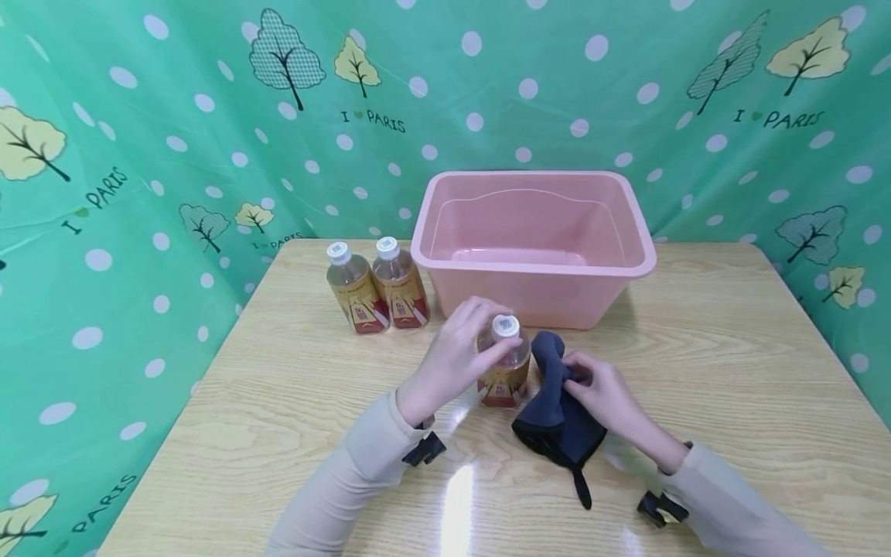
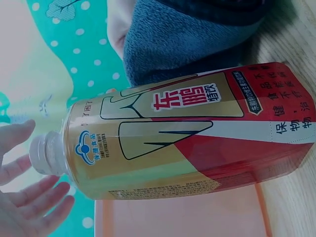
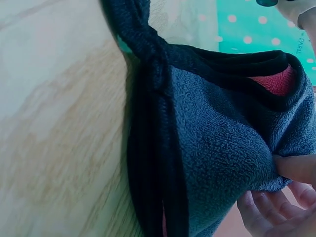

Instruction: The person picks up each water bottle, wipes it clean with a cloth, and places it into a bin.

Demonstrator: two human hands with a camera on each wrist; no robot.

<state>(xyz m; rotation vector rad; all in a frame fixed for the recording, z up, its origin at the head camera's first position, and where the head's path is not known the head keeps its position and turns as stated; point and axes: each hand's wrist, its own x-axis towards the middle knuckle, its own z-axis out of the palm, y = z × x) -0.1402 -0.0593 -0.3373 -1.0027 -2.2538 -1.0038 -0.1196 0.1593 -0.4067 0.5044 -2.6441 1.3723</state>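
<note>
A drink bottle [image 1: 504, 379] with a white cap and a gold and red label stands upright in front of the pink tub. Around its cap my left hand [image 1: 462, 348] is spread, thumb on one side and fingers on the other. In the left wrist view the fingers [image 2: 42, 195] are loosely bent beside the cap [image 2: 47, 153], and no firm grip shows. A dark blue-grey cloth [image 1: 557, 394] with black edging and a hanging loop lies bunched right of the bottle. My right hand [image 1: 605, 391] pinches a fold of this cloth between thumb and fingers; pink shows inside it.
A pink plastic tub [image 1: 532, 290] stands at the back of the wooden table [image 1: 278, 433]. To its left are two similar bottles, one [image 1: 358, 294] beside the other [image 1: 401, 290]. Behind the table hangs a green dotted curtain [image 1: 209, 100].
</note>
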